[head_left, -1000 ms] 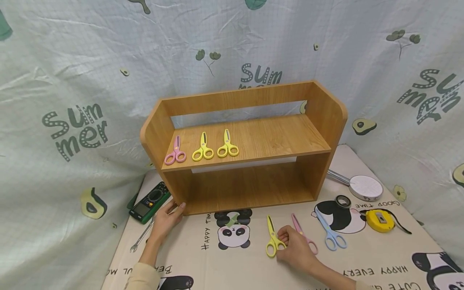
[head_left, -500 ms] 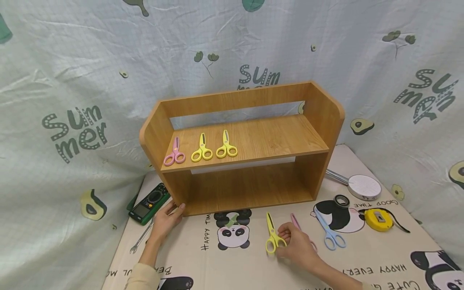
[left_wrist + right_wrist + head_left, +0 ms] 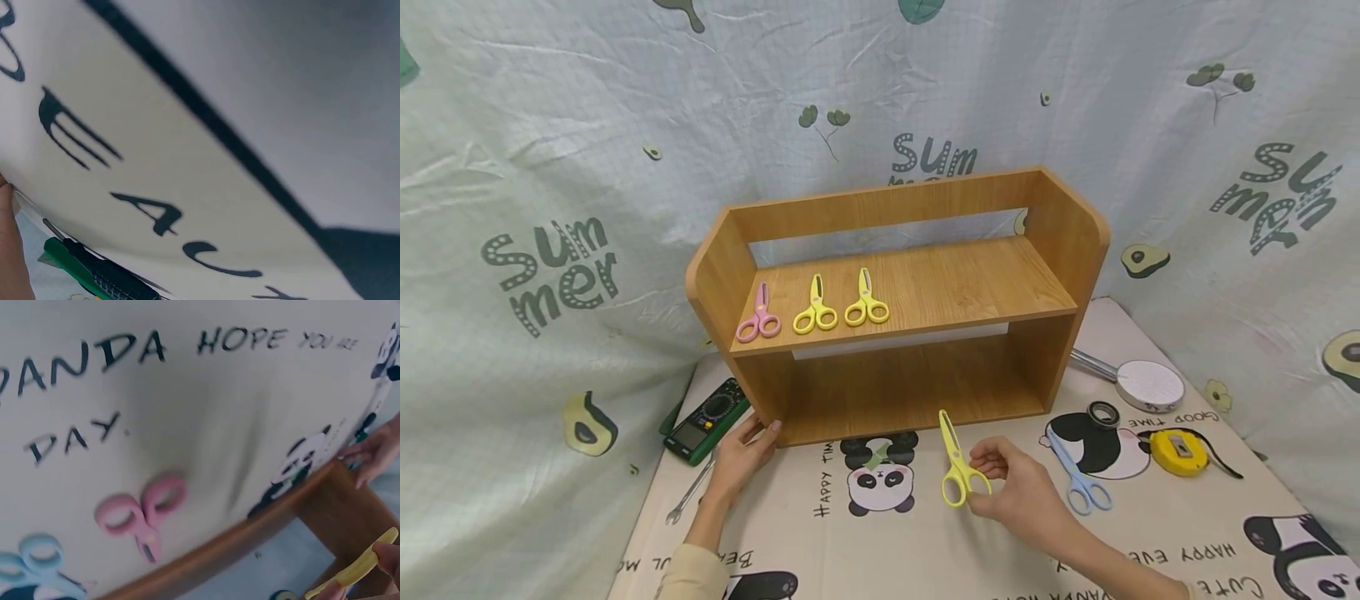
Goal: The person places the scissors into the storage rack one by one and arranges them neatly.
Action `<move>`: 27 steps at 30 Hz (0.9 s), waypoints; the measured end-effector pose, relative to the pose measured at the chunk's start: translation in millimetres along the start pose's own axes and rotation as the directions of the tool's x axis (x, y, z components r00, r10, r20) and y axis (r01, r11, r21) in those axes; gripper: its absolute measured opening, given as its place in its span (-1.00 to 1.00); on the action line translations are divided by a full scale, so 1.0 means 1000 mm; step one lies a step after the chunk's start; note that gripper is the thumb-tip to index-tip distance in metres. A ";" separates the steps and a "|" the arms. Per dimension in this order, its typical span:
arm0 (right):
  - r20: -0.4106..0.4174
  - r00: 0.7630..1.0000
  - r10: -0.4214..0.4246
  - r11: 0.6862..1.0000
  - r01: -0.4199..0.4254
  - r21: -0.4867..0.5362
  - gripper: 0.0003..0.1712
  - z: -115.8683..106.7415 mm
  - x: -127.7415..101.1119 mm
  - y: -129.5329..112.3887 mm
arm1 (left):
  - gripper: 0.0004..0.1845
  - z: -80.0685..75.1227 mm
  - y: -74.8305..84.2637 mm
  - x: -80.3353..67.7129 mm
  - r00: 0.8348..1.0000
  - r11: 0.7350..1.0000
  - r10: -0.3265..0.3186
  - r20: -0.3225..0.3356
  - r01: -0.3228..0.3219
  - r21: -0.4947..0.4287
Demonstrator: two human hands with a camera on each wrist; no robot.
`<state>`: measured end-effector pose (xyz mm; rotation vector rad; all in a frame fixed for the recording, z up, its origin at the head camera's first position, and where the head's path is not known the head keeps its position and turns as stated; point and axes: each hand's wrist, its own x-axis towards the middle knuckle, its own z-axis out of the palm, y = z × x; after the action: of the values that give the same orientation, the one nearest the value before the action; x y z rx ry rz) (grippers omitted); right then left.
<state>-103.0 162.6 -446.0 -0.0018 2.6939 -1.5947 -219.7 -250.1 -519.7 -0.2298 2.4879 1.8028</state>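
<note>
The right hand [image 3: 1022,492] hides pink scissors [image 3: 142,512]; the wrist view seems blurred.

shelf [image 3: 917,292] sits at the back of the mat [image 3: 865,550] | 3 scissors [image 3: 814,307] on its upper board, left end | multimeter [image 3: 707,419] left of shelf | tape measure [image 3: 1180,452] off to the right

The shelf [image 3: 925,287] is wood-grain board, smooth and matt. The yellow scissors [image 3: 956,467] look like glossy plastic — so do the pink scissors [image 3: 142,511]. The printed mat [image 3: 880,542] is smooth; the backdrop [image 3: 550,167] is wrinkled cloth.
</note>
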 end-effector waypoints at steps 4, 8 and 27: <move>0.009 1.000 -0.005 1.000 0.005 -0.005 -0.38 -0.012 -0.003 -0.018 | -0.19 -0.001 -0.001 0.001 1.000 1.000 0.003 0.012 -0.003 -0.011; 0.026 0.999 -0.036 0.999 0.036 -0.005 -0.37 -0.028 -0.006 -0.037 | -0.19 -0.001 0.000 0.001 1.000 1.000 0.000 0.008 0.000 -0.021; -0.006 0.942 -0.334 0.941 0.333 -0.059 -0.40 -0.073 0.060 -0.137 | -0.23 -0.001 0.000 0.000 1.000 1.000 0.000 0.015 0.000 -0.020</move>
<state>-164.6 160.2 -291.0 -0.4745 2.8710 -1.5922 -219.6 -251.6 -519.7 -0.2160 2.4610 1.8228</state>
